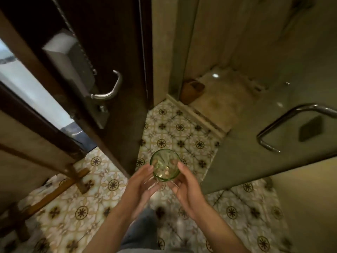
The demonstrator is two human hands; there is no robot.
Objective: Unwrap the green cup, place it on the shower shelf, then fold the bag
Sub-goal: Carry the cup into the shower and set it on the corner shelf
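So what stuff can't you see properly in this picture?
- Bag: in the head view, thin clear film seems to show under the green cup, but the left hand and right hand cover most of it.
- Shower shelf: not visible; the glass shower door and the picture's edges cut off most of the shower.
- Brown thing on the shower floor: too dim to name.
- Feet: blurred.
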